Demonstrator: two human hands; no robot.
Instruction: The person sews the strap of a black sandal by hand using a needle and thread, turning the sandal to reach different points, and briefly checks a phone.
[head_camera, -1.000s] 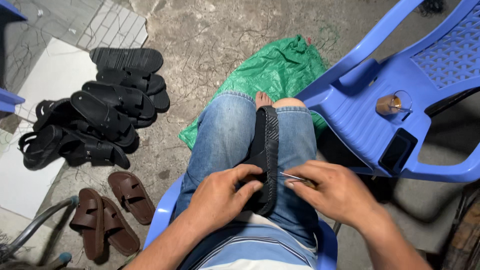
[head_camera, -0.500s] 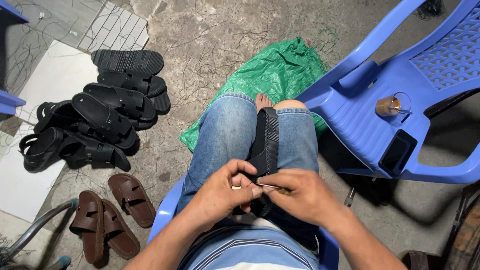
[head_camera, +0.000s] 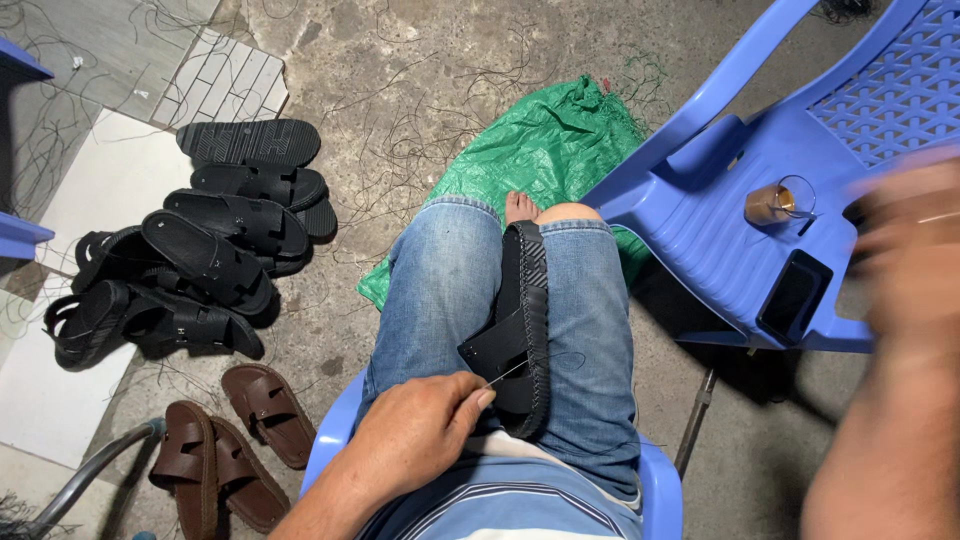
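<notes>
Meanwhile left hand (head_camera: 415, 440) pinches thread at black sandal (head_camera: 520, 335) (right hand (head_camera: 905, 250) blurred).

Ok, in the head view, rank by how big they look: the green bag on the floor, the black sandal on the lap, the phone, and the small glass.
1. green bag
2. black sandal
3. phone
4. small glass, set farther off, so only its apparent size counts.

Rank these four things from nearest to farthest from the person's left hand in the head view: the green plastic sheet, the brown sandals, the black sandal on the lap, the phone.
From the left hand:
1. Black sandal, on the lap, just right of the fingers.
2. Brown sandals, on the floor to the left.
3. Green plastic sheet, on the ground ahead, beyond the knees.
4. Phone, on the blue chair, far right.
</notes>
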